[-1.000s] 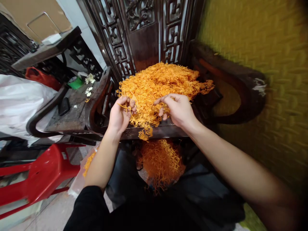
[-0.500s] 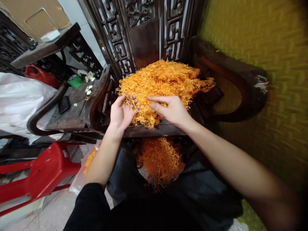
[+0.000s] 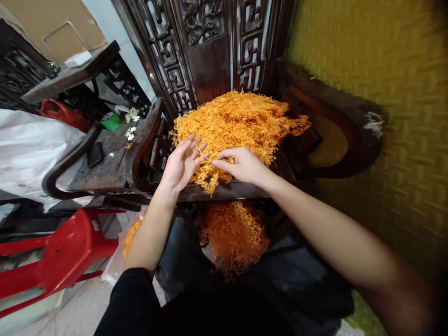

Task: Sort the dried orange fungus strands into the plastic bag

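The heap of thin orange dried strands (image 3: 234, 123) lay piled on the seat of the dark carved wooden chair (image 3: 224, 191), w/ its near edge right at the seat front, so both hands reached it easily. Left hand (image 3: 182, 163) was flat & spread, fingers unclenched, resting on the near-left edge, gripping nothing. Right hand (image 3: 241, 165) was pinching a few strands at the near edge. A second clump of orange strands (image 3: 233, 235) sat below, in the person's lap.

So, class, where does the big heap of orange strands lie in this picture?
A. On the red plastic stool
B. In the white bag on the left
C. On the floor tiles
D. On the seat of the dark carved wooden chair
D: the heap of orange strands rests on the dark carved wooden chair, with the left hand and right hand at its near edge.
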Tool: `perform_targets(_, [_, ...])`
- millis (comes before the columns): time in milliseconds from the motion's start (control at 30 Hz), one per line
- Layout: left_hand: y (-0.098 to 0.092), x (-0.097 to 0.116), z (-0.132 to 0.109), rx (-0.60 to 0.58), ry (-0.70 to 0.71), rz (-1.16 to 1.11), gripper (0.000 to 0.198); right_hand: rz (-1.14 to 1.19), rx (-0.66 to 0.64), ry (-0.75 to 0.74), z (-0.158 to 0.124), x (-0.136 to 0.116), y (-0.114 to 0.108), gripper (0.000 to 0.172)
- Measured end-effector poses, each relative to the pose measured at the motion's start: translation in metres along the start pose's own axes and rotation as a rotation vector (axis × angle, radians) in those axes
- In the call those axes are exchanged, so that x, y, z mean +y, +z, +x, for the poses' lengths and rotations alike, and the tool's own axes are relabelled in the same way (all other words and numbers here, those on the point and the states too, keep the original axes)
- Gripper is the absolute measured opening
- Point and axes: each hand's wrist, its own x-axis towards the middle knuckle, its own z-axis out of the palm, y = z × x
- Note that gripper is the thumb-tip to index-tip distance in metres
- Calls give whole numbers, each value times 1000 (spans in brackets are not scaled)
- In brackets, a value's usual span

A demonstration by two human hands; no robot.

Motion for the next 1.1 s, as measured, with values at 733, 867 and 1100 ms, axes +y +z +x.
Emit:
perform_targets(733, [8,-30,-9,-132,76,406,49,471,142,232,0,-2,22,64])
perform_targets(867, [9,-30,-13,-24,142,560,54,279,195,133,-1,-4,16,28])
perform_targets(1100, [15,-12,-14,-65,119,543,52,282,453,126,-1,3,29,33])
